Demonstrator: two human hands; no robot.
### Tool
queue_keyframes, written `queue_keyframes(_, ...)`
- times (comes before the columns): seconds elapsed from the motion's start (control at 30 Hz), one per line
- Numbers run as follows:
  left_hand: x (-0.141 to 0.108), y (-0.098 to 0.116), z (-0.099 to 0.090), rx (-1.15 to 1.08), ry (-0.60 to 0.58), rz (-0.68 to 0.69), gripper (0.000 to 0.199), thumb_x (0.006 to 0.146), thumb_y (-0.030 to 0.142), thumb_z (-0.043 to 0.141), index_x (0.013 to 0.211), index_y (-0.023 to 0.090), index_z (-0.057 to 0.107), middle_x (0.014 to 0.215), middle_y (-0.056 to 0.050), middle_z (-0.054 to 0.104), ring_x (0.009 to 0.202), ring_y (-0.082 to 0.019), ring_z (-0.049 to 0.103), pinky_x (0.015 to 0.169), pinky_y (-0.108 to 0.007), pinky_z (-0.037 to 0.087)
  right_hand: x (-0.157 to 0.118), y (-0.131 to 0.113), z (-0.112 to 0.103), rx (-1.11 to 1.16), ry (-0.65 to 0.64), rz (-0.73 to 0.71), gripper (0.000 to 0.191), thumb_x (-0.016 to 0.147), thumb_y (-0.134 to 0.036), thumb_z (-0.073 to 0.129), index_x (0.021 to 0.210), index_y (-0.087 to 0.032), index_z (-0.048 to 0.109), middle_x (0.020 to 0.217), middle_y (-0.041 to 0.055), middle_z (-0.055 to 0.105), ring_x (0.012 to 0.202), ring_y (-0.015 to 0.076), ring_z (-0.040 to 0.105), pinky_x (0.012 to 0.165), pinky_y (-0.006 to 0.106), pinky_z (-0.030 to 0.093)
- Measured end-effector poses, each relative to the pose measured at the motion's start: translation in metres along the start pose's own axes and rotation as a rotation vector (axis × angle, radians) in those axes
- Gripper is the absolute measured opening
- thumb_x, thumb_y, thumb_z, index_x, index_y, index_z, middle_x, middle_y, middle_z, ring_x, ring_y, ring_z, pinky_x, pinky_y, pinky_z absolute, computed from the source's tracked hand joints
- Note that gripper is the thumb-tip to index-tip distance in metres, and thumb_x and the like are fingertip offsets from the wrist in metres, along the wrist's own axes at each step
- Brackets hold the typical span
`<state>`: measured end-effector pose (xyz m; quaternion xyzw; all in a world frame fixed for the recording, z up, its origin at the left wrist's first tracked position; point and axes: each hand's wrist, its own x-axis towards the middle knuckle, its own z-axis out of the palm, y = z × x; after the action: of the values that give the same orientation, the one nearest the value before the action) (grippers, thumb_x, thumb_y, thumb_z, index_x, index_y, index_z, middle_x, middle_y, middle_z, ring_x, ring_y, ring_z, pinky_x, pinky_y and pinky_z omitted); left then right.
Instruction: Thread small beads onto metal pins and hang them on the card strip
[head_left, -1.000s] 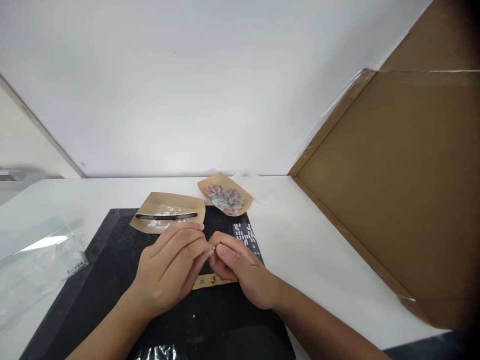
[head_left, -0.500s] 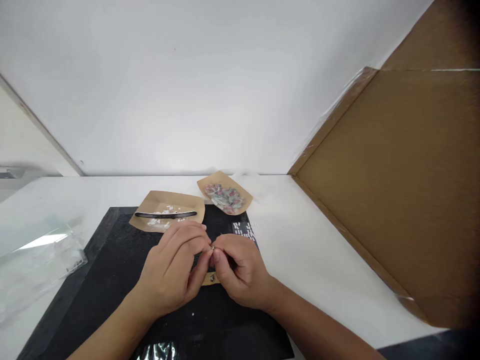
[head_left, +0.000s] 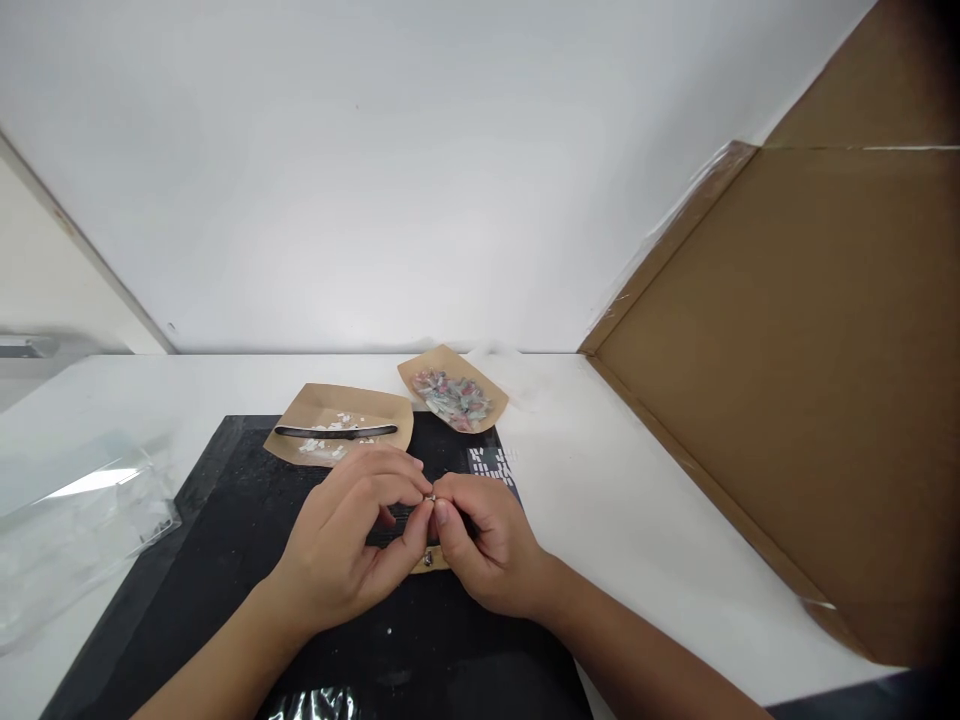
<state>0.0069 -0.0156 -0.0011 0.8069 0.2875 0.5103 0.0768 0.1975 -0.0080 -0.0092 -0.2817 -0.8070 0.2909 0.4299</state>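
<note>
My left hand (head_left: 360, 540) and my right hand (head_left: 487, 545) meet over the black mat (head_left: 427, 660), each in a thumb-and-finger pinch. Between the fingertips shows a tiny shiny metal-looking piece (head_left: 430, 497), mostly covered and too small to name. Just below the hands lies a tan strip (head_left: 426, 566) with a small shiny metal piece on it, partly hidden by my fingers. Beyond my left hand, a brown paper tray (head_left: 311, 400) holds white scraps, with black tweezers (head_left: 336, 433) across it.
A second paper tray (head_left: 411, 372) with small clear packets stands at the back. Small white pieces on a dark sheet (head_left: 491, 464) lie beyond my right hand. Clear plastic bags (head_left: 82, 540) are at the left, and a tall cardboard panel (head_left: 787, 380) stands at the right.
The view has shifted slightly. My left fingers have opened a little in their curl, while both hands stay pinched together at the tiny piece.
</note>
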Motion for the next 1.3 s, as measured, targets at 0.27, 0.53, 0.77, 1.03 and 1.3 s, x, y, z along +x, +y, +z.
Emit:
queue_keyframes(0.27,0.002,0.000,-0.005,0.014,-0.027,-0.016,0.027,0.087,0.005,0.073,0.111,0.017,0.069,0.105,-0.010,0.071,0.101,-0.019,0.067,0.061,-0.021,0.058,-0.001,0.002,-0.002,0.030,-0.010,0.015,0.028,0.104,-0.020,0.045,0.077,-0.020,0.052,0.069,-0.0030,0.053,0.059,0.0103,0.048,0.060,0.024,0.037)
queue_keyframes(0.53,0.004,0.000,-0.003,0.121,-0.009,0.021,0.021,0.092,0.003,0.069,0.108,0.017,0.067,0.101,-0.007,0.072,0.097,-0.018,0.067,0.088,-0.034,0.057,-0.002,0.003,0.002,0.080,0.028,0.078,0.025,0.107,-0.022,0.046,0.088,-0.020,0.062,0.077,-0.0017,0.061,0.067,0.0106,0.055,0.065,0.023,0.041)
queue_keyframes(0.77,-0.005,0.000,0.006,0.299,0.040,0.028,0.020,0.093,0.006,0.070,0.110,0.016,0.065,0.102,-0.008,0.073,0.101,-0.018,0.068,0.093,-0.032,0.057,-0.002,0.000,0.006,0.160,0.080,0.202,0.030,0.110,-0.031,0.045,0.088,-0.020,0.064,0.077,-0.0007,0.061,0.069,0.0126,0.054,0.066,0.024,0.042)
queue_keyframes(1.03,-0.005,-0.002,0.009,0.334,0.004,0.008,0.020,0.097,0.008,0.065,0.114,0.017,0.065,0.111,-0.007,0.077,0.107,-0.016,0.074,0.095,-0.025,0.060,-0.002,-0.005,0.019,0.313,0.200,0.369,0.037,0.109,-0.041,0.048,0.080,-0.020,0.059,0.073,-0.0012,0.055,0.068,0.0138,0.049,0.066,0.026,0.042)
queue_keyframes(1.3,-0.004,-0.002,0.009,0.209,-0.037,-0.084,0.018,0.099,0.009,0.061,0.113,0.018,0.067,0.108,-0.008,0.079,0.104,-0.017,0.075,0.096,-0.028,0.061,-0.007,-0.005,0.026,0.460,0.240,0.549,0.041,0.106,-0.053,0.051,0.080,-0.021,0.058,0.061,-0.0051,0.045,0.058,0.0130,0.039,0.056,0.026,0.035)
